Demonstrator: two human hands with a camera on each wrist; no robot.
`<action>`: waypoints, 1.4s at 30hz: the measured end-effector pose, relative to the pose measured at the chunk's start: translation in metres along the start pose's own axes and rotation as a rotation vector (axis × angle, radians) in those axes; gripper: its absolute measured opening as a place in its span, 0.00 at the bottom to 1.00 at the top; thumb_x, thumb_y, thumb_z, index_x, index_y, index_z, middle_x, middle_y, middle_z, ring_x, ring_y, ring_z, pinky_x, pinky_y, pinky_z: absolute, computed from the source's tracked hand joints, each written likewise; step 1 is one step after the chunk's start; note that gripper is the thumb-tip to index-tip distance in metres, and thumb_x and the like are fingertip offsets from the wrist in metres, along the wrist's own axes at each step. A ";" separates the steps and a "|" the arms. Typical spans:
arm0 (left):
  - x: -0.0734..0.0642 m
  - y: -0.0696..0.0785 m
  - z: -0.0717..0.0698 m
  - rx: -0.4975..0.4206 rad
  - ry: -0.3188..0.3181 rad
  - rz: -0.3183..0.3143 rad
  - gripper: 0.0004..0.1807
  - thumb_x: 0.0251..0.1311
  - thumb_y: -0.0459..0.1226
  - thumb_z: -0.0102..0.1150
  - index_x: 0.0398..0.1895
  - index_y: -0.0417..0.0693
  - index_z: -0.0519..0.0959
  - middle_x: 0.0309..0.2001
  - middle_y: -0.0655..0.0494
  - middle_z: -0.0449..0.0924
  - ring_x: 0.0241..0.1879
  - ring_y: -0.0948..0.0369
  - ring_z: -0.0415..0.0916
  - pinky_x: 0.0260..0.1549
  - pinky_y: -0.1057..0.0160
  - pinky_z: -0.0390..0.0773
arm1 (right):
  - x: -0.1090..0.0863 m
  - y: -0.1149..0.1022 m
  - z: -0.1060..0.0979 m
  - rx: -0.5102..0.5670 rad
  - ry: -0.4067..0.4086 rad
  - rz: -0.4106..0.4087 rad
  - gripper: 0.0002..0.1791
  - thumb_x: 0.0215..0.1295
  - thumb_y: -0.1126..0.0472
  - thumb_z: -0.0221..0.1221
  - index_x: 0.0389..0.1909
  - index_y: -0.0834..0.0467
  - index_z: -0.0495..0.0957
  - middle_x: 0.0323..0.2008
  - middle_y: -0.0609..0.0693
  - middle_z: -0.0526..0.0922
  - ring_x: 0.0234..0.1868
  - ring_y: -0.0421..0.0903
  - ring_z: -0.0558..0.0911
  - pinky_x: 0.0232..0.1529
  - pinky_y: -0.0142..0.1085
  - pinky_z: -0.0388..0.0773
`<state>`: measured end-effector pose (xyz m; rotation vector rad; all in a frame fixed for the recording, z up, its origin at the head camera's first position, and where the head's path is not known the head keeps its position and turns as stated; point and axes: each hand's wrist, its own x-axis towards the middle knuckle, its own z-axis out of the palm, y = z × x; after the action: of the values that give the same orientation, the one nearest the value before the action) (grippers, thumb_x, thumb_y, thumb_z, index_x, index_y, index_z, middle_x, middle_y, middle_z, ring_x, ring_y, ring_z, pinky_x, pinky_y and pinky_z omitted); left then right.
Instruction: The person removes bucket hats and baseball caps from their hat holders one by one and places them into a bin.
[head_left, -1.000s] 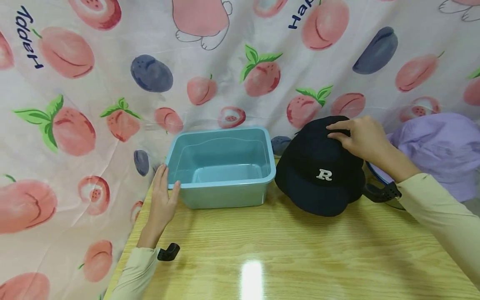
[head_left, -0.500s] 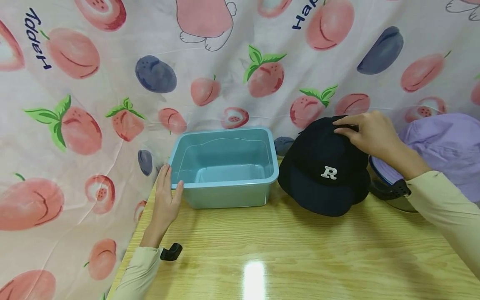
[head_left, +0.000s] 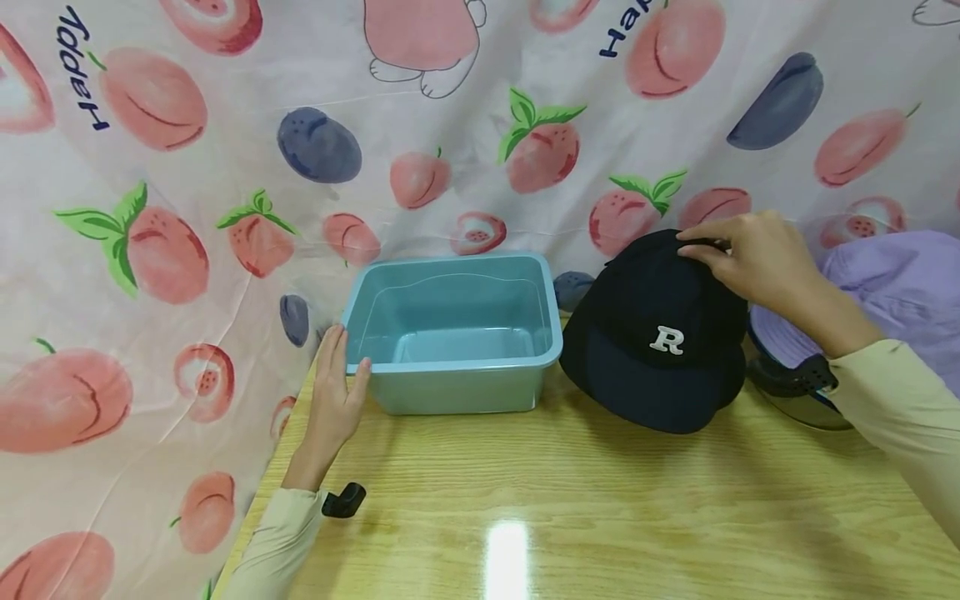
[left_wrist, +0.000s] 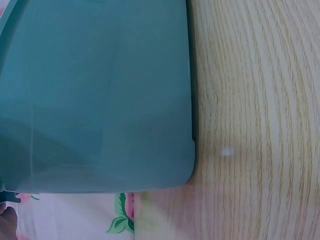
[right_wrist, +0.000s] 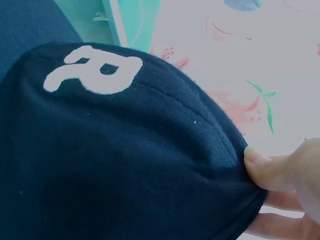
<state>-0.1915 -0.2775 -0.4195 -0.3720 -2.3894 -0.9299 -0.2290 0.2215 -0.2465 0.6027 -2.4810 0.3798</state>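
Observation:
A black cap (head_left: 648, 333) with a white letter R on its front stands to the right of a blue-green plastic basin (head_left: 450, 388). My right hand (head_left: 761, 258) pinches the top of the cap's crown between thumb and fingers. In the right wrist view, the thumb (right_wrist: 260, 162) presses on the gathered dark cloth. My left hand (head_left: 333, 400) rests against the basin's left front corner, its fingers fairly straight along the rim. The left wrist view is mostly the basin's side (left_wrist: 100, 100), with a bit of a finger at the lower left edge.
Right of the cap is a lavender cloth hat (head_left: 900, 292), partly behind my right forearm. A rounded thing with a dark blue edge shows beneath it. A fruit-print cloth (head_left: 450, 117) hangs behind the wooden table (head_left: 600, 508).
My right hand has shifted slightly right and up with the cap's crown pinched in it. My left hand has stayed at the basin. The head view has turned slightly.

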 end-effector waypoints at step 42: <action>0.002 -0.005 0.003 0.014 -0.019 -0.026 0.34 0.70 0.43 0.46 0.71 0.31 0.52 0.73 0.42 0.46 0.71 0.45 0.43 0.66 0.45 0.49 | 0.067 -0.070 -0.049 0.054 0.066 0.113 0.16 0.67 0.59 0.55 0.42 0.68 0.83 0.37 0.66 0.83 0.38 0.62 0.79 0.39 0.52 0.73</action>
<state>-0.1965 -0.2790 -0.4228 -0.3464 -2.4217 -0.9250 -0.2230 0.1581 -0.1586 0.4653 -2.4545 0.5039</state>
